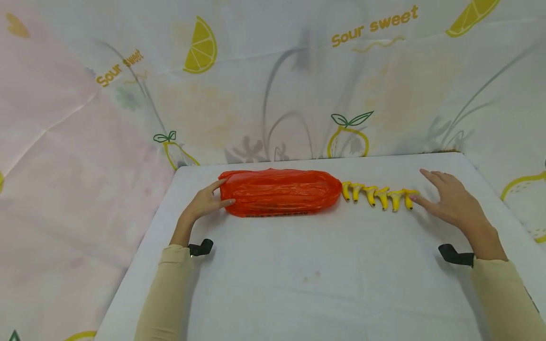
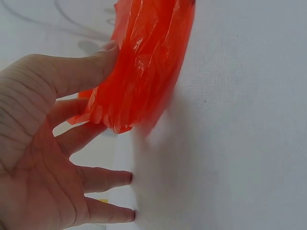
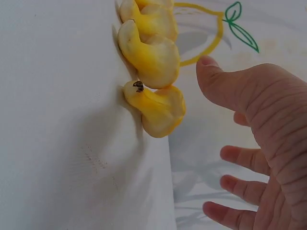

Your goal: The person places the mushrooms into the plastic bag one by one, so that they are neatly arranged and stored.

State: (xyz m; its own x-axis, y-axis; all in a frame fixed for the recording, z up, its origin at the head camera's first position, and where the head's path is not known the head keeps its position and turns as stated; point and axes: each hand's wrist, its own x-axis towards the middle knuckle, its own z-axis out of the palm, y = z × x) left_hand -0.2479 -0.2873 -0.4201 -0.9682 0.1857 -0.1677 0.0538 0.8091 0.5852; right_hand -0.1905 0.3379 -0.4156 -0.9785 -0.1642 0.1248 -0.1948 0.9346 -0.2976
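A red plastic bag lies lengthwise across the back of the white table, its crinkled surface glossy. At its left end, my left hand spreads thumb and fingers to either side of the bag, touching it. In the left wrist view the thumb lies over the bag's end, with fingers partly behind it. Several yellow trumpet-shaped mushrooms stretch in a row from the bag's right end. My right hand is spread open by the last mushroom, its thumb tip close to it in the head view.
Behind the table hangs a pale cloth printed with lemons and lettering. Black wrist mounts stick out at both wrists, over the tabletop. Small faint marks show near the table's middle.
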